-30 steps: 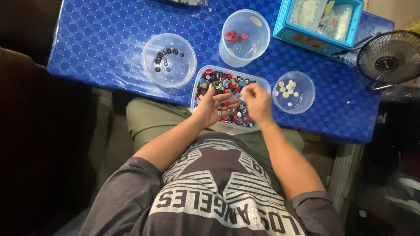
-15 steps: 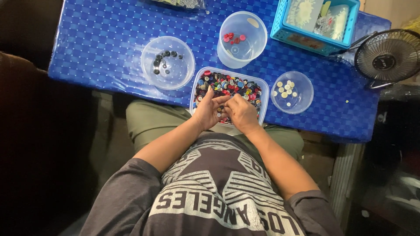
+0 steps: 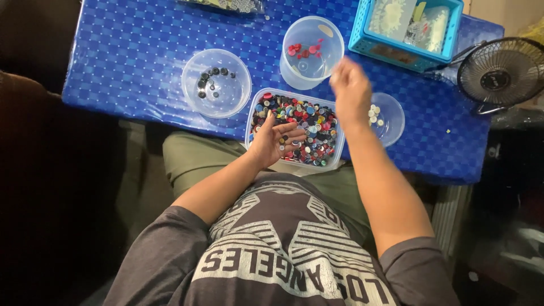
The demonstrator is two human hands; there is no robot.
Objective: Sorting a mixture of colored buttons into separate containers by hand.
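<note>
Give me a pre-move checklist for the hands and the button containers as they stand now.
1. Tray of mixed buttons flat on the blue table: ok.
2. Left hand over the tray, palm up, fingers loose: ok.
3. Right hand raised between the tall tub and the small bowl; blurred, so what it holds: cannot tell.
4. Tall tub holds only red buttons: ok.
5. Small bowl holds pale buttons: ok.
6. Wide bowl holds dark buttons, upright: ok.
</note>
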